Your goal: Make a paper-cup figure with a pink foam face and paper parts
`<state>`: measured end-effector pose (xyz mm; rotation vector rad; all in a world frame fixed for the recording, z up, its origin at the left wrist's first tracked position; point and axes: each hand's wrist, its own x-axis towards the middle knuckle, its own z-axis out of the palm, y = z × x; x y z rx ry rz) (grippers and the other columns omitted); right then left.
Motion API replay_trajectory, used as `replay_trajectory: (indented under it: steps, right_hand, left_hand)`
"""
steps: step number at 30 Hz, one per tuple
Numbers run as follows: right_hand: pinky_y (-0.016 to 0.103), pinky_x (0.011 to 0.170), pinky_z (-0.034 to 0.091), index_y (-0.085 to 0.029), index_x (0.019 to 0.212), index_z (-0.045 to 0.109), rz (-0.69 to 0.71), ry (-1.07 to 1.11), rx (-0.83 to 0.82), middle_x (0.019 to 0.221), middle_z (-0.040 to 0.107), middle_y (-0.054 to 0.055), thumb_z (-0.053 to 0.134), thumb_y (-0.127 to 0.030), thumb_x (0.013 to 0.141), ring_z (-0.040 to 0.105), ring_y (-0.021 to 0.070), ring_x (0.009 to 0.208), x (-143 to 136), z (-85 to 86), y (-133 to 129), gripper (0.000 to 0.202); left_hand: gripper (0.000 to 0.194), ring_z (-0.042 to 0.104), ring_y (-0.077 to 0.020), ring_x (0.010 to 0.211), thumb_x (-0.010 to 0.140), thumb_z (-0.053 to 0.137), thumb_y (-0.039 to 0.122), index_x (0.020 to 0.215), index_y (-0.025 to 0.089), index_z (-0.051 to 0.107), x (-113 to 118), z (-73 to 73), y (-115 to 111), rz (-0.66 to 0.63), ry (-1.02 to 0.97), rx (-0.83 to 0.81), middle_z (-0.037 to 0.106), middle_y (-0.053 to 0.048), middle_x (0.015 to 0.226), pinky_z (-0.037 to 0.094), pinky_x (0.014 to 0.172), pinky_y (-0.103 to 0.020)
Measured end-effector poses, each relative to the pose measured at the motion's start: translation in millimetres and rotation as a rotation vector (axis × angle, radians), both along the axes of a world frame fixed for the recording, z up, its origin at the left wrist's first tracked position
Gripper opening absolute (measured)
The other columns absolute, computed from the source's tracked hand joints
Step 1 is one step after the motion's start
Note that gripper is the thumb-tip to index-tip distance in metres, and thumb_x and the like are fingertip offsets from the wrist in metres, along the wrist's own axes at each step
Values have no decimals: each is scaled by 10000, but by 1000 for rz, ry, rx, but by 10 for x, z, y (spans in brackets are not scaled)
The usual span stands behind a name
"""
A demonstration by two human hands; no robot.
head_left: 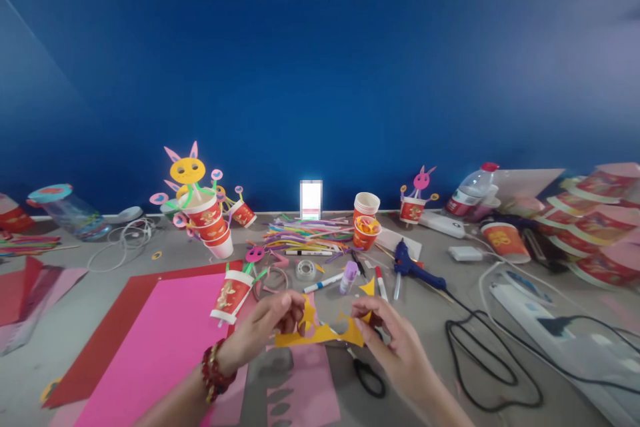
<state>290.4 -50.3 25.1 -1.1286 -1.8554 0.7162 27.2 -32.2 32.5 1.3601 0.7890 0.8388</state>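
Observation:
A piece of yellow paper [320, 335] with rounded cut-outs along its edge is held up between both hands. My left hand [275, 317], with a red bead bracelet on the wrist, pinches its left end. At its right end my right hand [387, 327] grips it between thumb and fingers. Below the yellow paper lies a light pink sheet [313, 380] with several oval holes. Black-handled scissors [369, 377] rest beside that sheet, their blades partly hidden. Left of my left hand, a decorated red paper cup [233, 295] leans on a bright pink sheet [165, 340].
A blue glue gun [417, 267] trails a black cable on the right, near a white power strip [565, 333]. Colored pipe cleaners [310, 235], a purple glue stick [349, 277] and a tape roll [305, 270] lie ahead. A lit phone [311, 200] stands against the blue panel [320, 93].

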Motion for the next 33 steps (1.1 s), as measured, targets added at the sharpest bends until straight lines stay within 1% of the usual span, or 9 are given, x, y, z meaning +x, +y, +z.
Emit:
replay_trajectory:
  steps: [3, 7, 9, 12, 16, 20, 26, 28, 33]
  right_hand:
    - [231, 733, 535, -238, 1075, 596, -20, -53, 49, 925, 701, 37, 504, -252, 940, 673, 170, 795, 17, -3, 21, 164]
    - [246, 768, 541, -229, 1082, 598, -30, -63, 55, 949, 707, 55, 497, -259, 946, 680, 185, 841, 27, -19, 41, 173]
    - [244, 768, 541, -228, 1091, 596, -24, -51, 37, 954, 704, 58, 492, -261, 949, 679, 185, 846, 27, -23, 49, 180]
    - [232, 752, 538, -235, 1100, 589, -4, -12, -2, 959, 698, 49, 492, -255, 951, 677, 175, 835, 22, -34, 61, 179]
    - [229, 758, 536, -235, 1102, 585, 20, 73, -85, 981, 694, 51, 503, -267, 956, 678, 179, 874, 2, -50, 78, 171]
    - [225, 730, 533, -235, 1091, 592, 30, 168, -150, 967, 696, 52, 474, -296, 978, 671, 180, 871, -33, -27, 89, 175]
    - [223, 628, 531, -222, 1115, 590, 49, 176, -205, 972, 683, 65, 495, -297, 958, 641, 160, 725, -79, 3, 112, 198]
    - [227, 616, 534, -218, 1132, 580, 57, 154, -215, 972, 670, 64, 509, -284, 943, 628, 152, 694, -84, -14, 129, 213]
    - [246, 655, 548, -207, 1128, 580, 42, 108, -156, 920, 656, 53, 524, -281, 926, 630, 159, 703, -89, -73, 164, 223]
  left_hand:
    - [524, 532, -132, 674, 993, 280, 512, 1080, 132, 630, -74, 39, 36, 10, -35, -35, 648, -91, 886, 401, 574, -236]
    - [247, 552, -147, 789, 914, 540, 341, 1093, 185, 608, -122, 63, 83, 19, 35, -33, 608, -71, 1032, 457, 608, -227]
    - [232, 560, -152, 830, 866, 584, 244, 1094, 203, 590, -134, 28, 104, 47, 43, -19, 595, -54, 1035, 460, 628, -223]
    - [268, 570, -165, 872, 855, 562, 191, 1122, 216, 569, -151, -63, 126, 77, 46, 20, 580, -50, 1036, 469, 666, -242]
    - [292, 563, -192, 943, 868, 552, 186, 1158, 221, 563, -177, -146, 137, 119, 76, 151, 571, -53, 1029, 475, 762, -285]
    - [268, 552, -198, 959, 875, 556, 206, 1142, 225, 572, -182, -146, 139, 203, 78, 211, 549, -65, 1093, 478, 790, -299]
    - [319, 578, -209, 954, 840, 612, 269, 1150, 218, 558, -143, -111, 143, 368, 13, 143, 586, -65, 1052, 507, 795, -312]
    - [336, 581, -215, 980, 826, 631, 289, 1146, 214, 560, -131, -102, 139, 418, 4, 134, 587, -75, 1094, 514, 819, -322]
    - [389, 577, -189, 921, 847, 619, 311, 1213, 222, 523, -111, -108, 121, 447, -27, 119, 577, -61, 1058, 524, 745, -292]
